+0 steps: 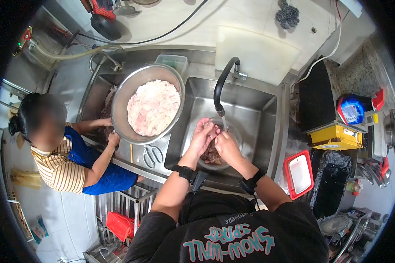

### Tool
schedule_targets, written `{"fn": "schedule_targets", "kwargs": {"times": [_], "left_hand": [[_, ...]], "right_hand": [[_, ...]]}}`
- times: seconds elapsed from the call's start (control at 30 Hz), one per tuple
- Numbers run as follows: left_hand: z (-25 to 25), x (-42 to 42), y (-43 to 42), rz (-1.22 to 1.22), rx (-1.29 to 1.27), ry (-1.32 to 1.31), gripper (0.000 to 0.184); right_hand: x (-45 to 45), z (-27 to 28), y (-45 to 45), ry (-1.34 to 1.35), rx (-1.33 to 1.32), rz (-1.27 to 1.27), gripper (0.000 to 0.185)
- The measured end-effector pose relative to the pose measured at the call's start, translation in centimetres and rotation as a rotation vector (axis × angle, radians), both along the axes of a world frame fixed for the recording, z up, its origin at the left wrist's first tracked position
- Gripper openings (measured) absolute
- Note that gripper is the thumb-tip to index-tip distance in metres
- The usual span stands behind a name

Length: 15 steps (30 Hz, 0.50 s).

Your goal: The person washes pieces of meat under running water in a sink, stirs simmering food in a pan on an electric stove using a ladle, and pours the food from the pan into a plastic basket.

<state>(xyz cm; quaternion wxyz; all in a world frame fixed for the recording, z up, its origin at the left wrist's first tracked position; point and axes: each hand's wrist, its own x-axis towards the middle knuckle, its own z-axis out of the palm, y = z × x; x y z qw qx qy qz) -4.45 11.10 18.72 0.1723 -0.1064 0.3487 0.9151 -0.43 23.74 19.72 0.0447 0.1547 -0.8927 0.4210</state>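
Observation:
A bowl (pixel 238 136) stands in the right sink basin, holding dark reddish-brown pieces of meat (pixel 210 155). Above its rim, my left hand (pixel 201 135) is closed around a soft pinkish-brown piece of meat (pixel 213 131). Right beside it, my right hand (pixel 228 146) is closed with its fingers turned in toward the same spot; what they grip is hidden. Water runs from the black tap (pixel 224 83) down behind my right fingers into the bowl.
A large steel bowl of pale meat pieces (pixel 153 107) sits left of my basin, with scissors (pixel 153 156) below it. At the left basin a co-worker in a blue apron (pixel 107 175) works with both hands. A red-rimmed tray (pixel 299 174) lies to the right.

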Motion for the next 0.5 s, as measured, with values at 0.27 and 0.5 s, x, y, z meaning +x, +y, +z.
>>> {"fn": "schedule_targets", "kwargs": {"times": [0.27,0.5], "left_hand": [[-0.7,-0.5,-0.3,0.044,-0.084,-0.039,0.04],[-3.4,-2.7,-2.5,0.168,0.0,-0.261,0.03]], "right_hand": [[-0.2,-0.8,-0.3,-0.06,-0.151,-0.022,0.007],[2.6,-2.3,6.7,-0.222,-0.152,-0.235,0.013]]}}
